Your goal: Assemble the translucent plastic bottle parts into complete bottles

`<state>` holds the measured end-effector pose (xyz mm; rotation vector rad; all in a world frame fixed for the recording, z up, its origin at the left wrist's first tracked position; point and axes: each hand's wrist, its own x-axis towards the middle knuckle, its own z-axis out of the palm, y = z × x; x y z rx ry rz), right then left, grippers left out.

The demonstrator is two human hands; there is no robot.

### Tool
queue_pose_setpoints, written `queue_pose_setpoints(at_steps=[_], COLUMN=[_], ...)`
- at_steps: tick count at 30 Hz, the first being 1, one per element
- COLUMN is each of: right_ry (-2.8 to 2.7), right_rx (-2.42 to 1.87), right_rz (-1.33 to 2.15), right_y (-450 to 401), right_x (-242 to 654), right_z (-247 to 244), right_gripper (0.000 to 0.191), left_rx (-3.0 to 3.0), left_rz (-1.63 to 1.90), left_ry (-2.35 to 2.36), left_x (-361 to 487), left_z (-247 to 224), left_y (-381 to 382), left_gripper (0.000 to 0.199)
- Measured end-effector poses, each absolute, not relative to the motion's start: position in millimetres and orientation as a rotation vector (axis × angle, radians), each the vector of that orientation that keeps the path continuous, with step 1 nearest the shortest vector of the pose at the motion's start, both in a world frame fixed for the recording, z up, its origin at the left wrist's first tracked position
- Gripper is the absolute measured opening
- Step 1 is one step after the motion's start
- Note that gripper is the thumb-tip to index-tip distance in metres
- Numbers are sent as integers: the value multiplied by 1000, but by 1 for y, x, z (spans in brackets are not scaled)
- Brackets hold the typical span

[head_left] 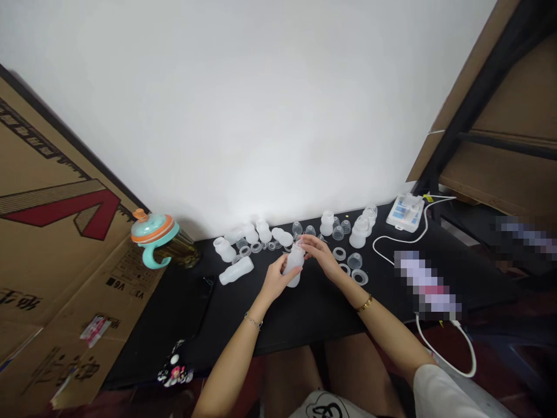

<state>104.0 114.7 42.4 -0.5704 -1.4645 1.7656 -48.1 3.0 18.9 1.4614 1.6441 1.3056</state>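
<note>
A frosted white baby bottle (293,268) is held nearly upright above the black table. My left hand (277,276) wraps around its body, thumb across the front. At the bottle's mouth, my right hand (319,254) has its fingertips closed around the neck; whether a small clear part is between them I cannot make out. Another white bottle (237,270) lies on its side to the left of my hands. Clear rings (360,277) and a clear dome cap (354,261) lie to the right of my right hand.
Several white bottles (224,249) and clear caps (338,233) line the wall. A teal-lidded jug (156,232) stands left beside a cardboard box (65,244). At right are a white power strip (404,213), its cable (407,240) and a blurred-out device (426,284). A dark flat object (187,305) lies front left.
</note>
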Motion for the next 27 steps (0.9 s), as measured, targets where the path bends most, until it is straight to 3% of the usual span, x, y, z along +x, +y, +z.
queue_pose_setpoints(at_steps=[27], right_ry=[-1477], right_rx=[-599], right_rz=[1755], right_y=[116], right_x=[102], right_z=[40], right_gripper=[36], left_rx=[1502], left_rz=[1274], left_ry=[1685], left_x=[-47], left_z=[19], left_y=[3], left_gripper=[46])
